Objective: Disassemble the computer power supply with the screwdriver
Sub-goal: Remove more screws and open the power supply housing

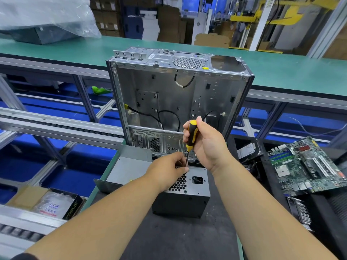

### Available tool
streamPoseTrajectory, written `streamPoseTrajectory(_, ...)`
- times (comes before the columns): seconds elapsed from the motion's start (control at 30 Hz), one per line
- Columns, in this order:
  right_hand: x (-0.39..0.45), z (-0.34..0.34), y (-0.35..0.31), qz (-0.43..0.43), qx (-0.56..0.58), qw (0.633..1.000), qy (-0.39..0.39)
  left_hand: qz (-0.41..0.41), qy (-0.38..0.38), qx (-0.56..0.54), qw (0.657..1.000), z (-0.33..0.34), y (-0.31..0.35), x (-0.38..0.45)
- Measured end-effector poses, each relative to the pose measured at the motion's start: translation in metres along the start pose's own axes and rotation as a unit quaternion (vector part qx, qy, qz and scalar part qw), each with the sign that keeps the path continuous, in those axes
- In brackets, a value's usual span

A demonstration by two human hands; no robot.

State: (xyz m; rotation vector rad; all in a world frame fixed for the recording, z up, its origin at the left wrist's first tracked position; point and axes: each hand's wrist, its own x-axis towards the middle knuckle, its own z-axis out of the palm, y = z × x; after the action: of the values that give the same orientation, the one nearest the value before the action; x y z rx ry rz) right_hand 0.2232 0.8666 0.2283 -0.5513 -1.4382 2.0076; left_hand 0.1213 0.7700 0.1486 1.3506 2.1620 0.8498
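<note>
The right hand (204, 141) is wrapped around the yellow-and-black handle of the screwdriver (191, 136), holding it nearly upright with the shaft pointing down. The left hand (168, 170) rests on the top face of the power supply (183, 194), its fingertips pinched around the lower shaft where the tip meets the unit's far top edge. The two hands are close together, one above the other.

The power supply sits on a dark mat (180, 239), perforated grille and black mains socket facing up. Just behind it stands an empty computer case (178, 94), open side toward the viewer, loose black cables inside. A grey metal panel (127, 167) lies at the left of the power supply.

To the right, a green motherboard (306, 166) lies on dark items. Lower left, a cardboard box (45, 202) holds a plastic bag; its black flap reads "PRIME". The bag's print is not legible. A green-topped bench (56, 47) runs behind.
</note>
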Motion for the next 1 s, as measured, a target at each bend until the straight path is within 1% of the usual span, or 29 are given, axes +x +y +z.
streamPoseTrajectory(0.2, -0.003, 0.006, 0.001, 0.01, 0.005, 1.0, 0.026, 0.002, 0.003, 0.012, 1.0, 0.0, 0.0, 0.0)
streamPoseTrajectory(0.33, -0.004, 0.002, 0.005, -0.026, -0.036, 0.999, 0.031, 0.001, 0.006, 0.018, 1.0, 0.001, -0.001, 0.0)
streamPoseTrajectory(0.47, -0.003, -0.002, 0.003, -0.013, 0.004, 0.999, 0.038, 0.002, 0.005, 0.015, 1.0, 0.001, -0.001, 0.0)
streamPoseTrajectory(0.53, -0.003, -0.002, 0.0, 0.001, -0.01, 0.998, 0.067, 0.003, 0.005, 0.016, 1.0, 0.001, -0.001, 0.0)
streamPoseTrajectory(0.63, -0.001, -0.002, -0.005, 0.034, -0.044, 0.989, 0.14, 0.002, 0.006, 0.015, 1.0, 0.0, -0.001, 0.0)
streamPoseTrajectory(0.7, 0.0, -0.001, -0.008, 0.045, -0.051, 0.985, 0.159, 0.002, 0.007, 0.017, 1.0, 0.0, -0.001, 0.0)
streamPoseTrajectory(0.8, -0.001, -0.001, -0.008, 0.046, -0.033, 0.99, 0.127, 0.003, 0.005, 0.018, 1.0, 0.0, -0.001, 0.0)
streamPoseTrajectory(0.87, -0.001, 0.001, -0.007, 0.052, 0.006, 0.994, 0.099, 0.004, 0.003, 0.022, 1.0, 0.0, 0.0, 0.0)
streamPoseTrajectory(0.93, 0.0, 0.003, -0.004, 0.062, 0.029, 0.993, 0.093, 0.006, 0.001, 0.028, 1.0, 0.0, 0.0, 0.0)
streamPoseTrajectory(1.0, 0.001, 0.005, -0.002, 0.065, 0.026, 0.993, 0.095, 0.006, 0.002, 0.03, 1.0, 0.0, 0.001, 0.0)
